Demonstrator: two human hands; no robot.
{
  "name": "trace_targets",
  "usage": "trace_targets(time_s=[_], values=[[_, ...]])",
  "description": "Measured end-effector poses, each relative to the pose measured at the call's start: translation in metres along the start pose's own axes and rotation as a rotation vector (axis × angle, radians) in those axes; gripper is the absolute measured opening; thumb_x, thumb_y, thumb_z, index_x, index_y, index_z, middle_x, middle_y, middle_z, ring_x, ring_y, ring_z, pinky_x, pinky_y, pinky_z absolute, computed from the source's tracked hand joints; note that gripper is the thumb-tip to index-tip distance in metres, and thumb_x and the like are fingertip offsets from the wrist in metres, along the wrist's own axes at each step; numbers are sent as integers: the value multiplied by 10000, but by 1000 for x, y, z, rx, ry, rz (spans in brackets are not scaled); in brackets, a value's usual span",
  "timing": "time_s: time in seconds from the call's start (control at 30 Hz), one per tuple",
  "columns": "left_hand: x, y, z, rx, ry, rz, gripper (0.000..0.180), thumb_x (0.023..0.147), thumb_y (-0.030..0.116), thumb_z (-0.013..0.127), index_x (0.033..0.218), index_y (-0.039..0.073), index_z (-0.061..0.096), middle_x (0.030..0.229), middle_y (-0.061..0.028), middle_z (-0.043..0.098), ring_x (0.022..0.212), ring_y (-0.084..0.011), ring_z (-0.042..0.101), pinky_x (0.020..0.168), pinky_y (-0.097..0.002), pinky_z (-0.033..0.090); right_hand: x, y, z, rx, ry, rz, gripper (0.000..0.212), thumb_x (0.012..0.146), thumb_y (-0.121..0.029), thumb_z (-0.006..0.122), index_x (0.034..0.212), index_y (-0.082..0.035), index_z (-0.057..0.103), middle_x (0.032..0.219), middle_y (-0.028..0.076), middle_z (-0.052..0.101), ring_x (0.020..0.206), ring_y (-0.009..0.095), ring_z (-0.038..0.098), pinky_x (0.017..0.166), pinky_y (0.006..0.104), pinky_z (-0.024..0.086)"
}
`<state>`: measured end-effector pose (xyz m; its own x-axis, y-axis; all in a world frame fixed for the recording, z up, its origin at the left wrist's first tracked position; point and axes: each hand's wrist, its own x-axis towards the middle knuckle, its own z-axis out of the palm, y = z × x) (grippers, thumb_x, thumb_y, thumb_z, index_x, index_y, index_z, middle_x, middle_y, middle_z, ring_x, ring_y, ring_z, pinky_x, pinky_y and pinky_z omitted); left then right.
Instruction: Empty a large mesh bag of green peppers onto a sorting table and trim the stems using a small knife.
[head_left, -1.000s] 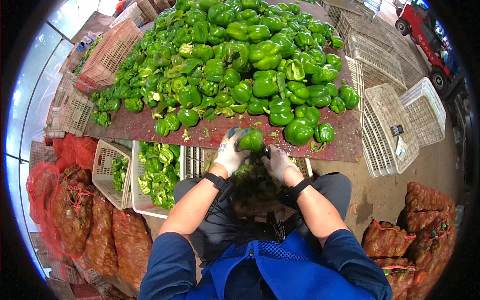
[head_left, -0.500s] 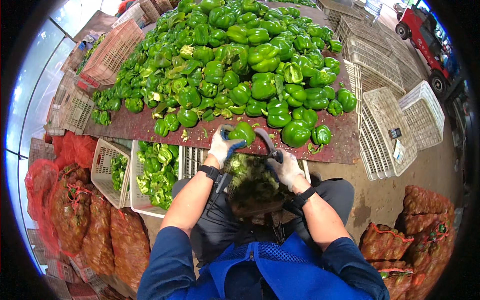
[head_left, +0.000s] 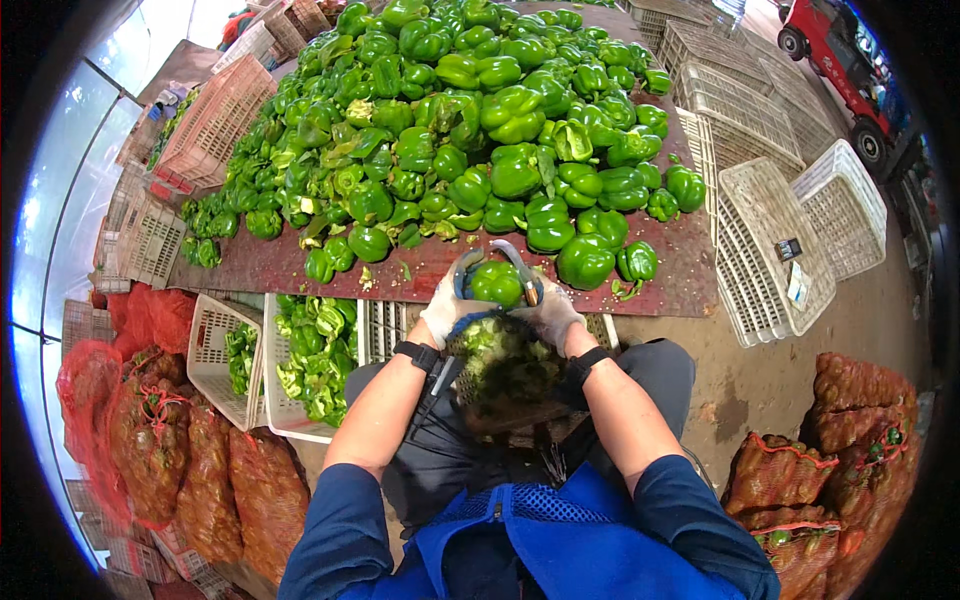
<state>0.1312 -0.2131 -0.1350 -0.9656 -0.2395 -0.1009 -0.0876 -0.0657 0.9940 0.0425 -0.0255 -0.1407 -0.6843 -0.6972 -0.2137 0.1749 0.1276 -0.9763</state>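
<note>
My gloved left hand is closed around a green bell pepper at the near edge of the dark red table. In my gloved right hand is a knife with a curved blade, which reaches over the far right side of that pepper. Whether the blade has entered the flesh is hard to see. Beyond my hands a large heap of green bell peppers covers the tabletop. Below them, between my knees, pale green pepper scraps lie in a shadowed container.
At left stand a white crate of cut peppers and a tilted crate. Filled mesh sacks lie at lower left, more sacks at lower right. Stacked crates line the right side; a red forklift stands beyond.
My hands have come together: the right hand moved left, bringing the knife from beside the pepper onto it. The pepper moved slightly right and nearer to me. The view shifted a little.
</note>
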Motion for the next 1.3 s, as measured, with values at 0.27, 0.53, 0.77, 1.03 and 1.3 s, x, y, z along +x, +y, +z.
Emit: trace_targets(time_s=[0.27,0.53,0.77,1.03,1.3], values=[[-9,-2,3,56,-24,15,718,664,-98,787,1320,21,518,1264,-82,576,1097,-172,585,961,-312,489,5,12,8,50,-158,-236,692,680,80,781,1303,-51,510,1172,43,630,1076,141,578,932,316,492],[-16,55,21,96,-158,-96,473,806,95,734,1234,7,554,1157,-84,626,1024,-170,615,887,-313,525,-5,-24,-6,211,-299,-195,635,669,17,773,1266,-63,572,1228,57,605,1132,169,556,973,321,466],[-20,37,30,-310,-65,-149,483,794,67,720,1228,37,510,1140,-104,616,1008,-212,620,883,-355,539,2,-16,7,441,-71,-36,480,674,122,761,1100,-45,617,1084,19,641,963,114,588,830,304,530],[-15,45,38,-315,-18,-57,470,763,120,717,1180,-22,551,1098,-118,649,972,-208,637,863,-338,537,2,-20,-1,535,-113,-74,502,645,41,835,1083,-45,605,1025,44,651,912,137,622,784,298,547],[-14,35,26,-292,111,-18,325,863,67,656,1173,2,585,1029,-51,655,913,-150,635,801,-292,526,-9,-42,-4,361,-73,-221,387,741,-27,781,1091,-40,613,989,33,655,898,133,623,796,291,534]])
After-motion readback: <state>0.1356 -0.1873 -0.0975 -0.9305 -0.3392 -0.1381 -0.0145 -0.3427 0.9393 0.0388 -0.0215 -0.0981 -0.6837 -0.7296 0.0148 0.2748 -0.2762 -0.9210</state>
